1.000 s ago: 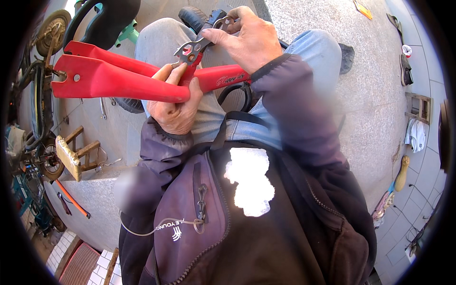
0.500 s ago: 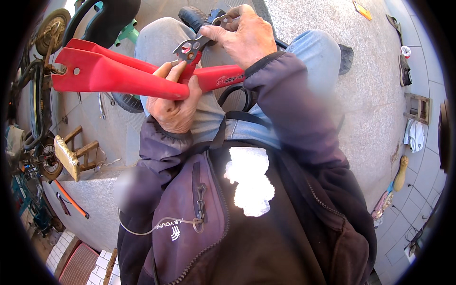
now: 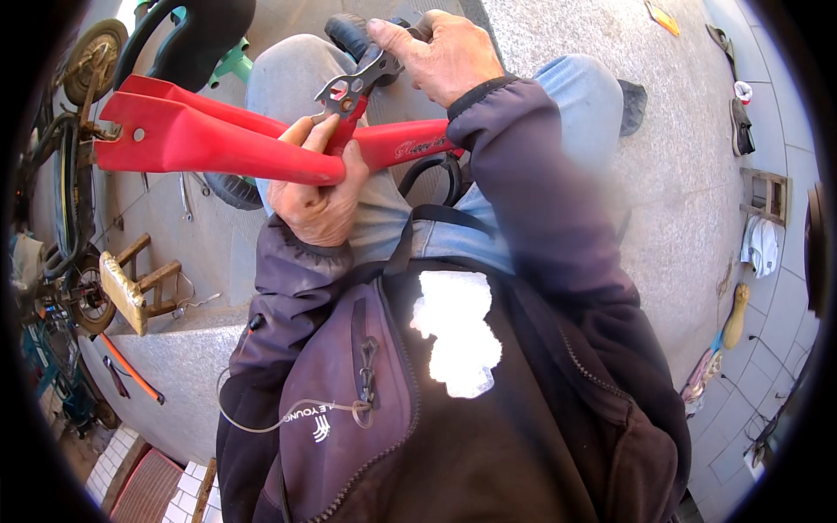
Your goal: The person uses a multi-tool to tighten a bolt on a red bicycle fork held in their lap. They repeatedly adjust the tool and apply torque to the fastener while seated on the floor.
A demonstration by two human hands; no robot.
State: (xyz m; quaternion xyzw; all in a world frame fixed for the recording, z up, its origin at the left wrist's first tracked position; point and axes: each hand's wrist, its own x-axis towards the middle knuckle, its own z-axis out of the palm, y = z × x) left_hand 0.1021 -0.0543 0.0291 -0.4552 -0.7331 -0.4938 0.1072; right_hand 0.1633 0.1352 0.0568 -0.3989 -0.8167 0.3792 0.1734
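Note:
Across my lap lies a red forked frame [image 3: 209,144], like a child's bike part, with its two prongs toward the left. My left hand [image 3: 316,199] grips it near the joint, thumb over the front prong and fingers behind. A flat metal multi-hole wrench [image 3: 353,83] sits at the short red post rising from that joint, close to my left fingertips. My right hand [image 3: 455,59] is closed on the wrench's far end, thumb on top. Whether the wrench is seated on a nut is hard to see.
Beyond my left knee stand a black seat [image 3: 205,35] and a green frame [image 3: 234,65]. At left are bicycles, a small wooden stool [image 3: 124,288], a spanner [image 3: 186,196] on the floor and an orange tube [image 3: 131,370]. Shoes [image 3: 741,138] and another stool [image 3: 767,202] line the right wall.
My right hand has shifted slightly, its thumb lifting and moving up along the wrench, and the wrench has turned a little. My left hand and the red frame stay nearly still.

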